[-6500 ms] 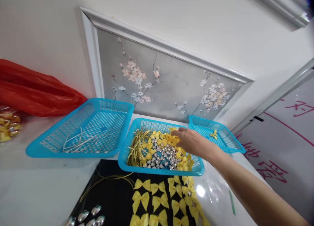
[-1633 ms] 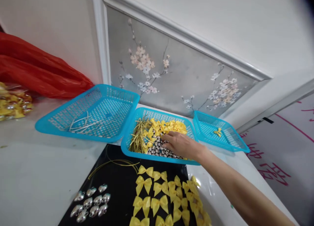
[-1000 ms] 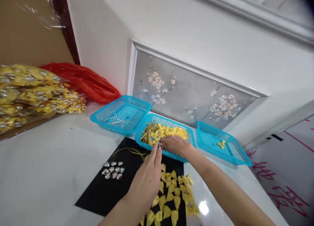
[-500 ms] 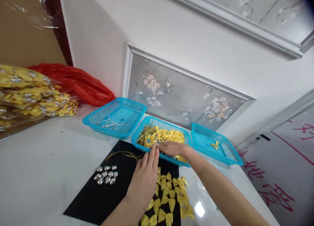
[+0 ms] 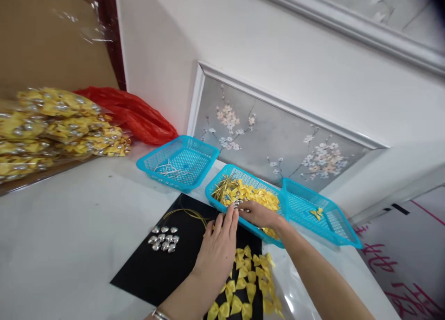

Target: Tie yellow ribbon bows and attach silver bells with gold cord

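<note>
My right hand reaches into the middle blue basket, palm down over the silver heart charms beside yellow bows and gold wires; its curled fingers are hidden. My left hand rests flat on the black mat with fingers stretched out, tips touching the basket's near rim. A small group of silver hearts lies on the mat to the left. Yellow bows lie in rows below the hands.
A left blue basket holds pale wires. A right blue basket holds one yellow bow. Clear bags of yellow pieces and a red plastic bag lie at far left. A flowered wall panel stands behind.
The right hand went from the bows to the silver hearts. The left hand came in and lies flat at the basket's rim. The view has pulled back and swung.
</note>
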Demonstrator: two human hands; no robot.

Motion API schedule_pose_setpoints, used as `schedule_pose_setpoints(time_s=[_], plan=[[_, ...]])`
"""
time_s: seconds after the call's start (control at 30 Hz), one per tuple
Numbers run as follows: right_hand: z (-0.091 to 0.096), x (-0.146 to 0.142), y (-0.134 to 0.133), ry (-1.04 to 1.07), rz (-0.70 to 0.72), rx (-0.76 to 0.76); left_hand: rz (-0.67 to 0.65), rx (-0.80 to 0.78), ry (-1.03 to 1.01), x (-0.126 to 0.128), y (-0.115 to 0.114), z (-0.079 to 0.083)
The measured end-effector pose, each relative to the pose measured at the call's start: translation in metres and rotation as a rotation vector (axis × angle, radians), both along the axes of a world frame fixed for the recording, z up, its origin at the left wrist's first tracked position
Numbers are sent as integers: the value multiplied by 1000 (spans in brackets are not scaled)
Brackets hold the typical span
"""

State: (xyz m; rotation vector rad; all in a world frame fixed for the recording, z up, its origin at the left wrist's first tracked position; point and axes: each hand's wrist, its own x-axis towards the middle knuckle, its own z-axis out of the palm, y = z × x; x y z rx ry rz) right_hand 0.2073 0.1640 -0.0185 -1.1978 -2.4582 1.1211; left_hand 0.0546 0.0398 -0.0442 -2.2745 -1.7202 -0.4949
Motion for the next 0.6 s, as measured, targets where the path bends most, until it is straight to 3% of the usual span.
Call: schedule_pose_setpoints(time_s=[0.17,0.33,0.47,0.53,0.6], plan=[[3,12,0,134,-128,-141,6,-30,-31,2,-9,8],[44,1,-9,240,-144,-91,-145,-64,-141,-1,-29,33],[67,-53,-48,191,-32,48,-199,-122,-323,-31,-59,44],[61,-91,-76,155,40,176,-143,-124,-415,-58,-77,34],[46,-127,-104,63,142,339,-10,-13,-480,-89,-94,13]])
